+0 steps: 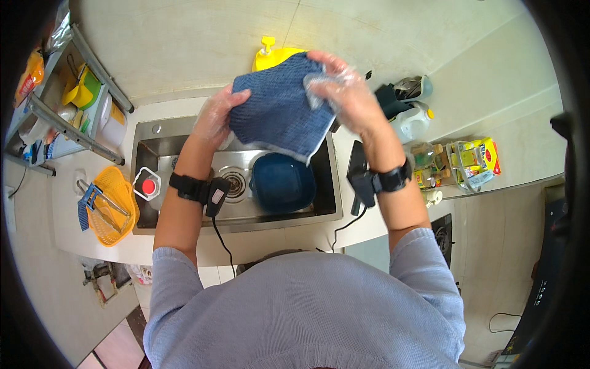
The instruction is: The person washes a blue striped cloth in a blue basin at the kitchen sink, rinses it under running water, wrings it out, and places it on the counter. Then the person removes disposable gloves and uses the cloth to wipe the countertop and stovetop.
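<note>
A blue ribbed cloth (pixel 281 106) with a pale edge is spread between my hands, above the back of the sink. My left hand (pixel 219 113), in a clear plastic glove, pinches its left side with the thumb on top. My right hand (pixel 348 94), gloved the same way, grips the upper right part. Below the cloth, a dark blue plastic basin (pixel 283 184) sits in the stainless steel sink (pixel 239 225), right of the drain (pixel 234 183). A yellow pump bottle (pixel 269 56) stands behind the cloth, which covers part of it.
Left of the sink lies an orange plastic basket (pixel 110 230) with metal tongs (pixel 108 212) across it. A clear jug with a red cap (pixel 148 187) is at the sink's left end. A metal shelf rack (pixel 83 129) stands at far left. Right are a translucent jug (pixel 412 124) and several bottles (pixel 424 157).
</note>
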Motion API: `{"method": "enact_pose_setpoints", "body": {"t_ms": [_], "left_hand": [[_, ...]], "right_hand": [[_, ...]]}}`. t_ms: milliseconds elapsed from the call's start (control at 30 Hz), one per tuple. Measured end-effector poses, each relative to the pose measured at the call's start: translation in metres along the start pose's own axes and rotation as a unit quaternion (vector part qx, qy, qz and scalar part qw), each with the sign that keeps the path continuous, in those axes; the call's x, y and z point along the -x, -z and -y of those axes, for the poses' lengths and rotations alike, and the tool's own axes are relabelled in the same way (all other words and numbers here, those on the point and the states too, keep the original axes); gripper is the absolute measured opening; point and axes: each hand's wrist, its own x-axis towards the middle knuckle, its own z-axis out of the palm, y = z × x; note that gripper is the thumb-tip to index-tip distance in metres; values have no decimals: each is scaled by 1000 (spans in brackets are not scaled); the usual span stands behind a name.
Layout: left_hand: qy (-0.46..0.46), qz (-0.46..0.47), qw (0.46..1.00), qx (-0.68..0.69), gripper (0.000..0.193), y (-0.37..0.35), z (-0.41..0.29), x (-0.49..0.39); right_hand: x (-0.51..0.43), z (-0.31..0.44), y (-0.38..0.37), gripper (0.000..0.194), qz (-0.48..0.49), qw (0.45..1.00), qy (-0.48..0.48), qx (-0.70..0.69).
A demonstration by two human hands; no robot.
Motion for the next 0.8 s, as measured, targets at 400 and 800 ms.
{"method": "enact_pose_setpoints", "body": {"t_ms": [400, 800], "left_hand": [[16, -36, 966, -256, 75, -24, -21, -126], [-23, -102, 942, -319, 36, -3, 36, -37]], "right_hand": [[-112, -61, 107, 49, -86, 853, -3, 515], [-3, -45, 102, 45, -211, 903, -51, 371]]}}
